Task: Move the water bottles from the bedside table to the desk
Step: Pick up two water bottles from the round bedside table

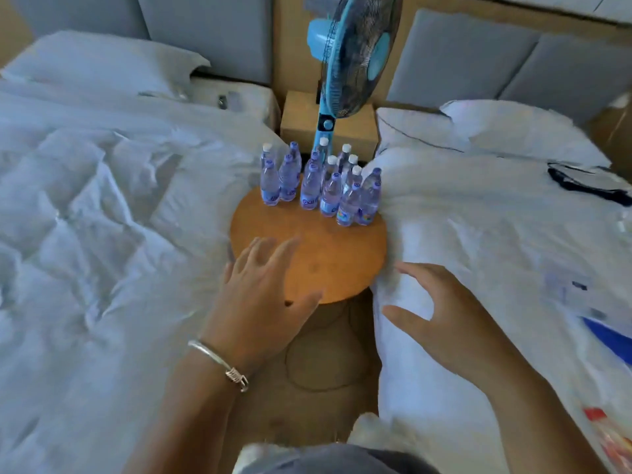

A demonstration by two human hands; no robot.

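The left hand [260,295] reaches forward with its fingers spread and nearly straight, palm down, over the near left edge of the round orange-brown wooden bedside table [328,254]; it grips nothing, and whether the fingertips touch the tabletop cannot be told. A thin silver metal bangle [219,362] circles its wrist. The right hand [448,316] is held out beside the table's right rim, fingers loosely splayed and slightly bent, thumb pointing inward toward the left hand; it too holds nothing and lies over the edge of the rumpled white quilt of the right bed [478,234].

The cluster of small clear plastic water bottles with blue labels [319,184] stands upright at the far side of the tabletop (some with white caps, some with bluish ones), packed close in two groups, well ahead of both hands. The near half of the tabletop between hands and bottles is bare wood.

The table sits tight in the gap between two beds: the creased white duvet of the left bed [102,206] presses against its left rim, and the right quilt laps against its right rim and touches the rightmost bottles. Behind the bottles rises a light blue plastic pedestal fan [355,53], in front of a tan boxy nightstand [301,121]. Grey padded headboard panels [513,63] back both beds.
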